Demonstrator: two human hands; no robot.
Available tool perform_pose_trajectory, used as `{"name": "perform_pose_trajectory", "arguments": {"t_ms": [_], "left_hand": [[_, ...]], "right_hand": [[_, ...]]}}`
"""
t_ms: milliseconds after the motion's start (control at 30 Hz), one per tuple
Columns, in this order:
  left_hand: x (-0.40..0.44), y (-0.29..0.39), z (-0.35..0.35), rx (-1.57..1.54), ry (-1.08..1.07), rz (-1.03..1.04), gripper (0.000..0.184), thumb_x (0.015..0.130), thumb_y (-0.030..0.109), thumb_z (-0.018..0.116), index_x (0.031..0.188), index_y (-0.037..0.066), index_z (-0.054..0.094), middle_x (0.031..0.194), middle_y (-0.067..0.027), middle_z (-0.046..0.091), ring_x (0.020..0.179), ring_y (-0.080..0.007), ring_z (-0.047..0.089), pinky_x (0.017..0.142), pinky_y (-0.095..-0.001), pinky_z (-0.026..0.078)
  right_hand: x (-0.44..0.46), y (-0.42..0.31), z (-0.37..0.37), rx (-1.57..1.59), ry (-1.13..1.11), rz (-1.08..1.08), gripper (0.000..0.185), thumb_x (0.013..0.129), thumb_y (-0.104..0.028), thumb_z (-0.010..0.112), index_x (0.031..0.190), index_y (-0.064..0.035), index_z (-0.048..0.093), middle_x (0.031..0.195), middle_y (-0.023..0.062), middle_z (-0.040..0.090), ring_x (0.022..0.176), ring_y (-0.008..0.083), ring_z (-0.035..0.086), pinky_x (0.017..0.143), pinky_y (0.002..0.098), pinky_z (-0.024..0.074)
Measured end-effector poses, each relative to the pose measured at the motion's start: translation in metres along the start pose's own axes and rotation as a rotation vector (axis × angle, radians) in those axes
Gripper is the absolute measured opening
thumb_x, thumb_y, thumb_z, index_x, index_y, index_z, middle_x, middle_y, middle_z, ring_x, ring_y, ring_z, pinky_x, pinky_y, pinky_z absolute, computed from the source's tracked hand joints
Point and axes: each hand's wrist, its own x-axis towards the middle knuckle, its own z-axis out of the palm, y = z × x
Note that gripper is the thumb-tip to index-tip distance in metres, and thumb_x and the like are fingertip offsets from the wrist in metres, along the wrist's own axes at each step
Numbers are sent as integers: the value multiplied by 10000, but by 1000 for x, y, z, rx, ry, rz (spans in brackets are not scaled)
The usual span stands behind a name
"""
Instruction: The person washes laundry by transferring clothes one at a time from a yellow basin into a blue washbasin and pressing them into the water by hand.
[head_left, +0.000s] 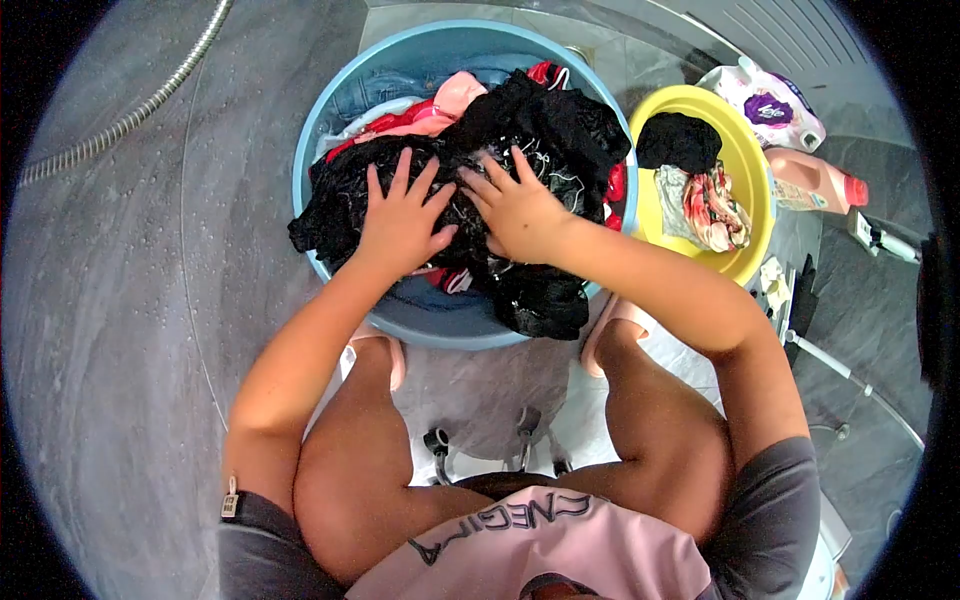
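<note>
A wet black garment [560,130] with lace-like parts spreads over the laundry in a large blue basin [420,325]. My left hand [402,215] lies on the garment's left half, fingers spread. On its middle rests my right hand [520,210], fingers also apart. White suds or wet streaks show around the fingers. Part of the garment hangs over the basin's front rim and another part over its left rim. Beneath it, red and pink clothes [430,115] and blue denim [375,92] peek out at the back.
Right of the basin stands a yellow basin [758,200] holding a black cloth [680,140] and a floral cloth [715,210]. Beyond it are a white-and-purple detergent pack [770,108] and a pink bottle [815,180]. A metal shower hose [165,90] hangs at upper left.
</note>
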Motion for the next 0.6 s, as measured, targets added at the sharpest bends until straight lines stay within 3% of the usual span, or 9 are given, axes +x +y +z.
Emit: {"name": "perform_pose_trajectory", "arguments": {"t_ms": [67,100,167,233,300,367,500,600], "left_hand": [[-8,-9,-4,-116,22,-23,580,763,389,682,1277,158,544,1407,-117,423,1365,-345,290,1072,-626,195],[-14,-8,-10,-118,19,-23,580,763,389,682,1277,158,544,1407,-117,423,1365,-345,290,1072,-626,195],[-27,-5,-24,-61,158,-197,611,756,402,687,1301,177,527,1452,-128,366,1381,-370,246,1063,-645,169],[-33,0,-34,-21,193,-353,693,744,434,695,1355,193,475,1510,-145,264,1397,-410,178,1050,-673,134],[-36,-6,-23,-34,214,-439,832,713,515,703,1419,204,392,1522,-220,170,1376,-493,147,1004,-725,130],[-38,-11,-13,-56,165,-545,915,721,542,701,1469,205,297,1534,-234,122,1390,-485,115,1026,-710,101],[-37,-15,-6,-89,127,-552,955,707,556,709,1476,194,274,1532,-251,102,1389,-489,116,1027,-709,99],[-38,-18,10,-147,225,-483,987,690,578,707,1483,201,256,1524,-278,87,1383,-501,120,1057,-670,106]], "right_hand": [[-10,19,5,322,185,-130,697,785,-444,636,1364,-95,464,1473,121,336,1377,378,242,1051,671,171],[-18,23,-4,324,182,-130,697,785,-444,636,1364,-95,464,1473,121,336,1377,378,242,1051,671,171],[-38,30,-23,296,434,74,703,717,-423,714,1323,-139,497,1451,123,359,1360,372,271,1040,666,201],[-47,36,-23,246,418,274,882,645,-467,766,1396,-182,402,1486,134,289,1366,404,244,1019,675,233],[-49,43,-6,291,441,354,959,625,-493,779,1425,-179,354,1495,166,255,1370,426,224,1019,676,236],[-46,45,6,308,428,378,1018,607,-523,784,1441,-169,320,1492,199,239,1368,445,220,1018,675,253],[-40,55,19,470,392,380,1083,599,-536,782,1464,-155,254,1497,226,209,1347,483,234,1015,662,296],[-35,65,31,598,391,320,1106,590,-545,781,1475,-163,238,1485,261,211,1312,495,287,1051,588,309]]}}
